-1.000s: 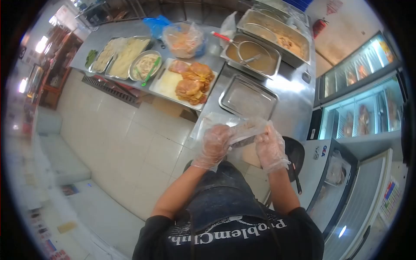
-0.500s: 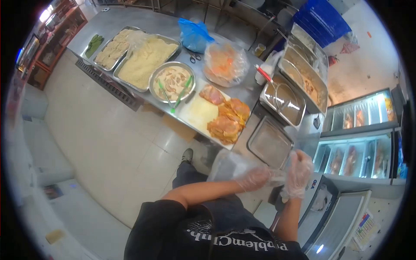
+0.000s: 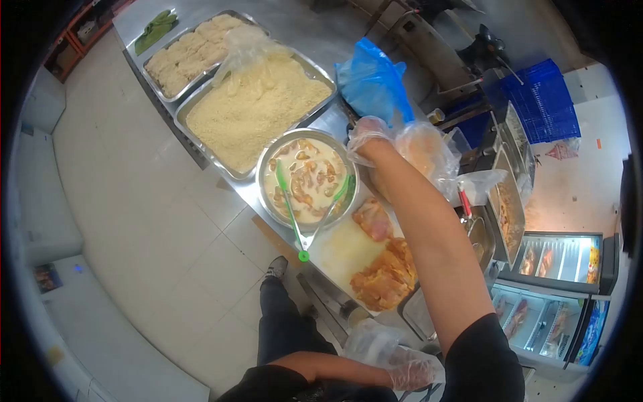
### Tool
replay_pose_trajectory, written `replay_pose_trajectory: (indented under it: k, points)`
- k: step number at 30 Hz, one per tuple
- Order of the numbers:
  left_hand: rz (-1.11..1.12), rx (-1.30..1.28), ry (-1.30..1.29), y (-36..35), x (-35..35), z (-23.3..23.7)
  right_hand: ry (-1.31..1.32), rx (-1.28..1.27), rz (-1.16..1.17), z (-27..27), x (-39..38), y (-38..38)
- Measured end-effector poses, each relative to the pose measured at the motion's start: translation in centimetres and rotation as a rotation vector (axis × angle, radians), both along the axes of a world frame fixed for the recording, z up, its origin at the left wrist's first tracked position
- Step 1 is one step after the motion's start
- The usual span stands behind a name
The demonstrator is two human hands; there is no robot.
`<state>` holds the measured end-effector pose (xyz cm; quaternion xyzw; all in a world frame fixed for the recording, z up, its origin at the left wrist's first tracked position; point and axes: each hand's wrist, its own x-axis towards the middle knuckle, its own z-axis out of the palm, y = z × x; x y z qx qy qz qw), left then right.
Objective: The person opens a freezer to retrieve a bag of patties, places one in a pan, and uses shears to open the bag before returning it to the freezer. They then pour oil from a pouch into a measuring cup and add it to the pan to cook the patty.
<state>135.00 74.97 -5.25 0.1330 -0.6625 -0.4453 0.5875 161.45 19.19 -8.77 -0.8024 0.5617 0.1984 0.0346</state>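
My right hand (image 3: 368, 137), in a clear plastic glove, reaches over the metal table beside the blue bag (image 3: 377, 80). A dark object, partly hidden, lies at its fingertips; the fingers' grip cannot be made out. Low in view, my left hand (image 3: 414, 370), also gloved, is near my body beside a clear plastic bag (image 3: 368, 343); its fingers are blurred. A round steel bowl (image 3: 260, 182) holds meat pieces in pale liquid, with green-tipped tongs (image 3: 292, 216) resting in it. Orange marinated meat (image 3: 385, 278) and a paler piece (image 3: 372, 218) lie on a white board (image 3: 331, 251).
Two metal trays hold coated pieces (image 3: 187, 57) and pale crumbs (image 3: 251, 107), with a clear bag on the crumbs. Green gloves (image 3: 155, 31) lie at the far left. On the right are a clear bag with orange contents (image 3: 418, 151), metal containers (image 3: 502, 201) and refrigerated drawers (image 3: 542, 321).
My right hand has moved from beside my left hand up to the blue bag. The view has shifted, bringing the bowl and trays closer. My left hand appears lower in view.
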Motion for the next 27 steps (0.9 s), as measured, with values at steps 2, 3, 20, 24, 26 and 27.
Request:
replay_pose_trajectory:
  k: [2, 3, 20, 24, 26, 27]
  points:
    - [-0.134, 0.371, 0.334, 5.7, -5.8, -2.1, -0.136, -0.061, -0.187, -2.7, -0.9, -0.6]
    - [-0.271, 0.725, 0.665, 7.3, -7.1, -2.2, -0.2, -0.092, -0.285, -3.8, -1.3, -0.4]
    - [-0.702, 0.584, 0.003, 0.6, -1.3, -0.5, -0.151, -0.034, -0.269, -2.3, -1.4, -0.7]
    - [-0.3, 0.256, 0.013, 2.4, -3.4, -1.4, -0.374, -0.083, -0.431, -0.7, -1.8, 0.5]
    - [-0.409, 0.522, 0.278, -0.1, -1.4, 0.2, -0.598, 0.076, -0.454, 3.3, -2.6, 2.4]
    - [-0.365, 0.242, -0.15, -0.7, -1.1, 0.8, -0.631, 0.129, -0.342, 6.5, -3.3, 3.8]
